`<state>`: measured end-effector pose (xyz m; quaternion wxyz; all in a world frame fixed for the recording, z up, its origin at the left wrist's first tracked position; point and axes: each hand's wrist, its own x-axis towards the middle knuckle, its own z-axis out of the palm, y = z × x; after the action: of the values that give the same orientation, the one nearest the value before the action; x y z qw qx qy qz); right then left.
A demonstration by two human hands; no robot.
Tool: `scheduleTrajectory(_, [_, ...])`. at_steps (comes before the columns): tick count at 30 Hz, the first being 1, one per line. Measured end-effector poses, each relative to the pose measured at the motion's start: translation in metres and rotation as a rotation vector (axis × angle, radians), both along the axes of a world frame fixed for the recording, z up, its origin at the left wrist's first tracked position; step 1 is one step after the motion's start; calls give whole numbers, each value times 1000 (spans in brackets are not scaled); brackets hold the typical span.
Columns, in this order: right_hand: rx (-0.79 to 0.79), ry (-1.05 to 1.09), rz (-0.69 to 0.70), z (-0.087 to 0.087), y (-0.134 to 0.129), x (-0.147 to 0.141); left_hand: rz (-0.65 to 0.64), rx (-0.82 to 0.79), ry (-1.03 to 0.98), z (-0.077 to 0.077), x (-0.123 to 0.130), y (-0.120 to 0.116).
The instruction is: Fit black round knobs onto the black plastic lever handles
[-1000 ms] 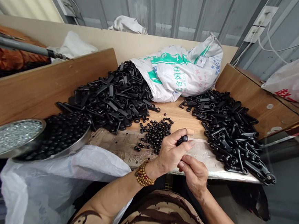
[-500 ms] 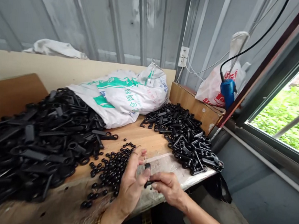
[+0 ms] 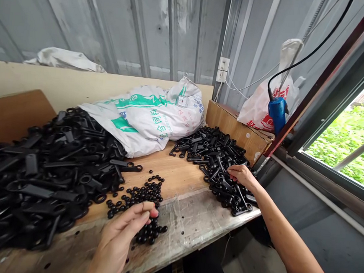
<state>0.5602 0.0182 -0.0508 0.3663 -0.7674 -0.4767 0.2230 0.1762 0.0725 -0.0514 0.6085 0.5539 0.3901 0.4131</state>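
My left hand (image 3: 124, 233) is over the near side of a cluster of small black balls (image 3: 144, 192), its thumb and forefinger drawn together close to the balls. Whatever lies between those fingertips is hidden. Out to the right, my right hand (image 3: 242, 175) is at a pile of black plastic levers with ringed ends (image 3: 218, 150), its fingers closed against the top of the pile. A lever (image 3: 220, 165) lies just by its fingertips; I cannot make out whether they hold anything.
A bigger heap of black levers (image 3: 47, 172) covers the left of the wooden table (image 3: 179, 174). A white woven sack (image 3: 148, 117) lies behind. At the back right are a wooden board (image 3: 233, 123), a hanging plastic bag (image 3: 266, 101) and a blue corded tool (image 3: 277, 112).
My hands have parted from working together on a small black part. The right moved up and right to the lever pile; the left moved left and down to the balls.
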Motion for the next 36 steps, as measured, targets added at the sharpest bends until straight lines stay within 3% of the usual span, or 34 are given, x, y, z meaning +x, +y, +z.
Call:
scheduleTrajectory(14, [-214,-329,40,-17,80,-37,-49,28,124,-3,-43,2])
scheduleTrajectory(21, [-310,-543,139,-7,86,-52,11,66,159,-16,-70,11])
scheduleTrajectory(28, [-345,-754,197,5,107,-47,29,57,154,-18,-68,12])
scheduleTrajectory(36, [-385,-934,222,-6,114,-31,3,59,177,-25,-74,16])
